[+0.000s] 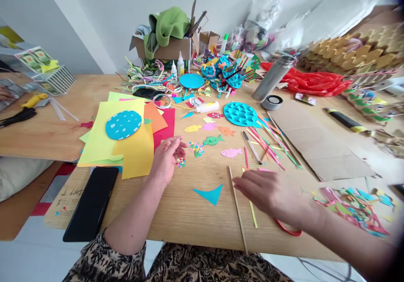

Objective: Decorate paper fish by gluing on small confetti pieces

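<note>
My left hand (166, 160) is above the table with thumb and fingers drawn together; anything between them is too small to see. Beside its fingertips lie small piles of coloured paper bits (197, 149). My right hand (263, 191), slightly blurred, is closed with its fingers pointing left, near a thin wooden stick (237, 208) and a yellow paper strip (253, 214). What it holds, if anything, is hidden. Between the hands lies a blue paper scrap (211, 194). Beyond are cut paper fish, among them a green fish (213, 140) and a pink fish (231, 152).
Left are yellow sheets (94, 143), a blue spotted disc (123, 125) and a black phone (91, 204). Behind stand a glue bottle (207, 107), a blue scale-patterned disc (240, 114) and a tilted metal flask (274, 79). Cardboard (322, 143) and paper scraps (353, 210) lie right.
</note>
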Demonstrator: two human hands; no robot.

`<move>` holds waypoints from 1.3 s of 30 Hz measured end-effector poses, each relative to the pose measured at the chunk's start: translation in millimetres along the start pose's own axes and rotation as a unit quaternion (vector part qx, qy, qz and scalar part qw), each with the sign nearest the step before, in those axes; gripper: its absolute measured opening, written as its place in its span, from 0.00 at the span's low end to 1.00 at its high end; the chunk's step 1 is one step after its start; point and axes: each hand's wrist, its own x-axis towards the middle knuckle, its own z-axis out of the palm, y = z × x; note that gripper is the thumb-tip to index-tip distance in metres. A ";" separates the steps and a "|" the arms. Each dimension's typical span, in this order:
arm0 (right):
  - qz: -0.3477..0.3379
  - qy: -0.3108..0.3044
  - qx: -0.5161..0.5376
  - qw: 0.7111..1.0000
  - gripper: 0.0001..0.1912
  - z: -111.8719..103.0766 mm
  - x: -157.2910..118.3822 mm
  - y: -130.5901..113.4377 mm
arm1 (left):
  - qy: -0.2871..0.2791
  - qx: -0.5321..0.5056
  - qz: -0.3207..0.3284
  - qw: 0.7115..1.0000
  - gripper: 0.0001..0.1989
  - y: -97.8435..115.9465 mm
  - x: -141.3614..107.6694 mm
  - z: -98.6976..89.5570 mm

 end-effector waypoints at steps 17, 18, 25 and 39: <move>-0.265 -0.081 -0.076 0.958 0.09 22.8 -2.1 -8.2 | 0.009 0.023 0.016 1.000 0.21 -0.7 1.4 -0.8; -0.274 -0.081 -0.075 0.955 0.10 22.5 -1.1 -7.0 | 0.008 0.023 0.016 1.000 0.21 -0.7 1.2 -0.5; -0.303 -0.076 -0.072 0.947 0.11 20.8 1.4 -0.2 | -0.001 0.024 0.016 1.000 0.21 -1.4 0.3 0.3; -0.209 0.144 -0.116 0.960 0.07 -13.4 -11.0 14.1 | -0.047 0.177 0.129 0.975 0.19 -11.4 -3.1 -3.7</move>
